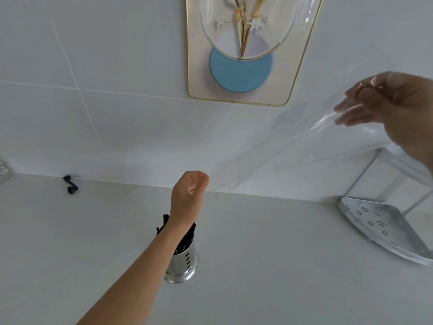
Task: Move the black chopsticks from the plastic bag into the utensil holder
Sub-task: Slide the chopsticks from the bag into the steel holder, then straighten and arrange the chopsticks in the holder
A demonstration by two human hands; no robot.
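Observation:
A perforated steel utensil holder (185, 261) stands on the white counter, partly behind my left forearm. Black chopsticks (187, 238) stick up out of it, and more of their tips show at the wrist's left side. My left hand (188, 195) is above and beyond the holder, fingers curled, at the lower end of a clear plastic bag (293, 137). The bag stretches up to the right to my right hand (384, 106), which grips its upper end and shows through the film. No chopsticks show inside the bag.
A small black crank-shaped piece (70, 184) lies where the counter meets the tiled wall. A metal corner shelf (379, 226) stands at the right. A gold-rimmed tray (199, 90) with a blue disc and a glass dish hangs on the wall.

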